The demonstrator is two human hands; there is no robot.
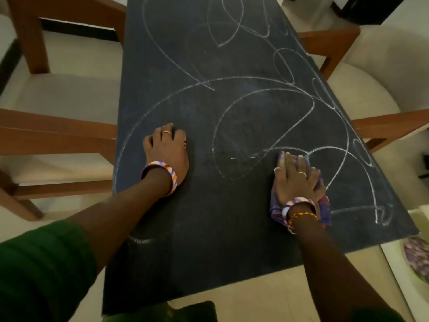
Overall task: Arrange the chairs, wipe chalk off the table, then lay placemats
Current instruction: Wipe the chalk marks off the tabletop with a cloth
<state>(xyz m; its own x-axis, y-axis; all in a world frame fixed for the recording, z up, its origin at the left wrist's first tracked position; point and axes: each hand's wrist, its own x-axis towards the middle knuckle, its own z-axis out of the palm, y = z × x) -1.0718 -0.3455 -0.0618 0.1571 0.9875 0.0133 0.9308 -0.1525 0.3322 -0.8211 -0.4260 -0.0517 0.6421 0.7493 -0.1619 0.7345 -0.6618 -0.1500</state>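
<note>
Right hand [296, 176] presses flat, fingers straight, on a purple cloth [323, 209] at the near right of the dark tabletop [209, 205]. Most chalk lines [255, 89] lie ahead of it and to its left, looping toward the far end. Left hand [167, 147] rests on the tabletop with knuckles bent, holding nothing, so the wiping likely falls to the right.

Counts: 1 dark slate-grey rectangular table [232, 217], centre, covered in looping white chalk scribbles [267, 94]. 4 brown wooden chairs with cream seats: 2 at 9–10 o'clock [58, 140], 2 at 2–3 o'clock [380, 126]. 1 purple crumpled cloth [323, 209] at 4 o'clock. 2 hands, left [166, 149] and right [296, 180]. 2 striped orange-purple bangles [160, 174], 1 per wrist. Rings visible: 3.
</note>
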